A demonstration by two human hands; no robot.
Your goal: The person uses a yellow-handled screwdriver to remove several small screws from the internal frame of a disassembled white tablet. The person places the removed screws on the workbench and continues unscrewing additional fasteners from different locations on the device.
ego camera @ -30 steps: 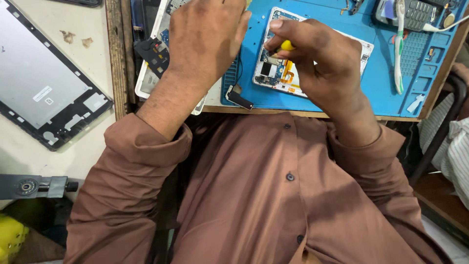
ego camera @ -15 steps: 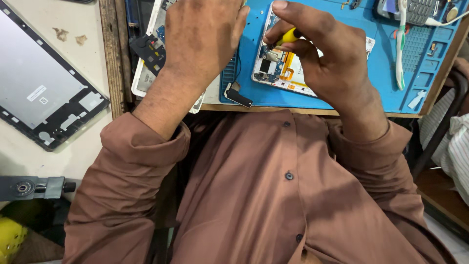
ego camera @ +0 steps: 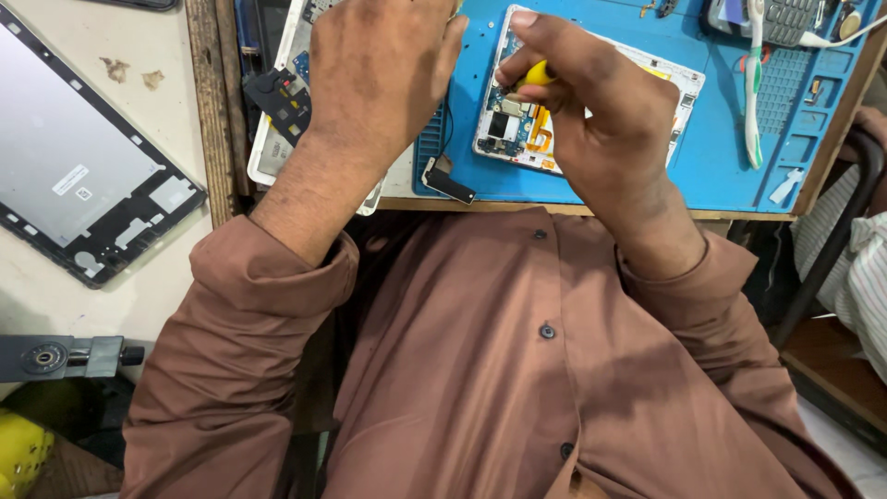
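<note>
The right hand [ego camera: 605, 129] stays pinched on the yellow-handled screwdriver [ego camera: 536, 74], now raised nearer upright than a second ago over the opened white device [ego camera: 517, 129] on the blue mat [ego camera: 730, 148], apparently re-seating the tip, while the left hand [ego camera: 383, 74] presses flat alongside, holding nothing visible.

Blue work mat [ego camera: 721, 139]. White-framed opened device [ego camera: 527, 129], blue board inside, orange flex strips. Yellow screwdriver handle [ego camera: 536, 74] in right hand [ego camera: 601, 129]. Brown shirt [ego camera: 517, 370], dark buttons. Grey back panel [ego camera: 83, 176], black edge, white stickers. Off-white counter [ego camera: 55, 296], brown wooden strip [ego camera: 211, 120]. White-green toothbrush [ego camera: 753, 83]. Striped white-grey cloth [ego camera: 845, 268]. Yellow object [ego camera: 18, 453] at the bottom left.
</note>
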